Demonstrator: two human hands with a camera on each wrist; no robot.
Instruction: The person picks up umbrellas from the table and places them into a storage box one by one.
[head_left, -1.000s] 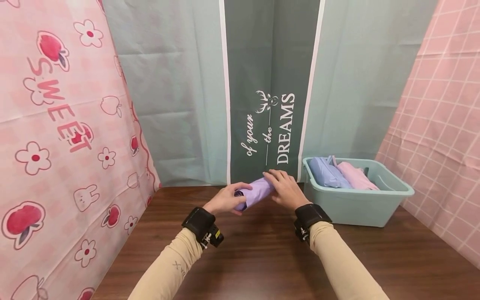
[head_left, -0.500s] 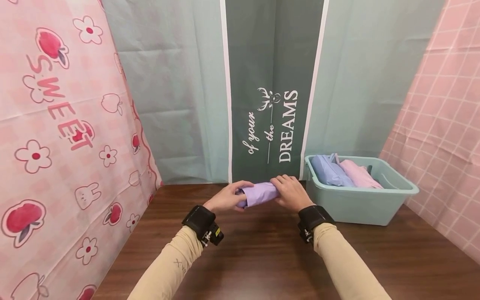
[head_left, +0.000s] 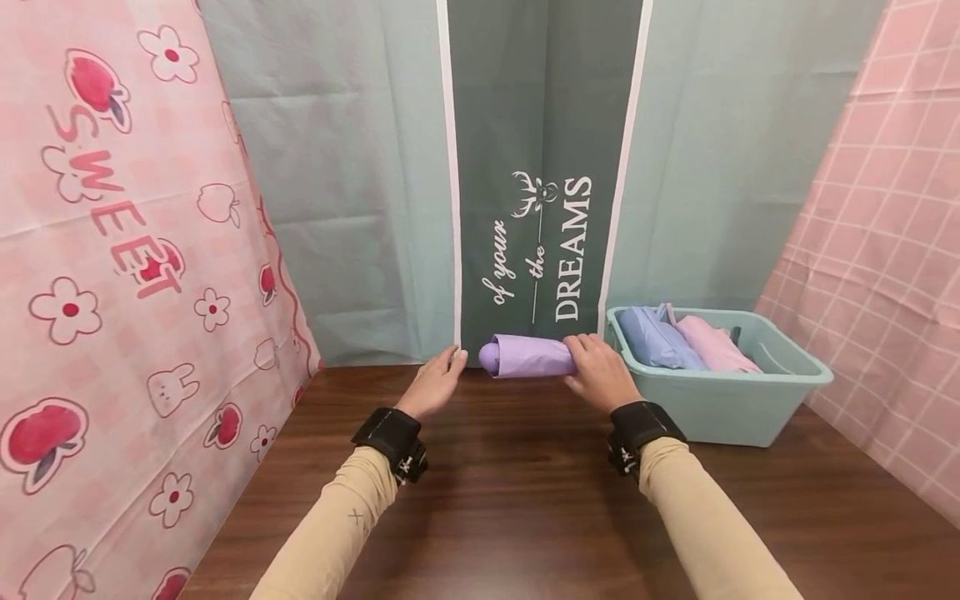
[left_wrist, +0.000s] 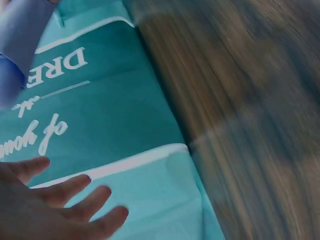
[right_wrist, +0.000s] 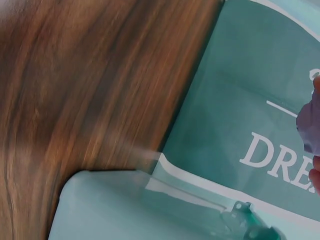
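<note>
A purple folded umbrella (head_left: 534, 357) lies level in the air above the back of the table, its rounded handle end (head_left: 489, 358) pointing left out of the fabric. My right hand (head_left: 600, 371) grips its right end, with fingers over the top. Just left of the handle end, apart from it, is my left hand (head_left: 433, 383), holding nothing. In the left wrist view the fingers of that hand (left_wrist: 65, 205) are spread, and the umbrella (left_wrist: 22, 40) shows at the upper left. Only a bit of purple fabric (right_wrist: 309, 125) appears at the right wrist view's edge.
To the right on the brown wooden table (head_left: 517, 517) stands a light teal bin (head_left: 720, 408). Inside it are a blue fabric bundle (head_left: 660, 337) and a pink one (head_left: 716, 343). A grey-green curtain (head_left: 360, 208) hangs behind, with pink cloths at both sides.
My left hand has let go of the umbrella's handle end and drawn away to the left. The umbrella, in my right hand, has swung from slanting to level and risen slightly.
</note>
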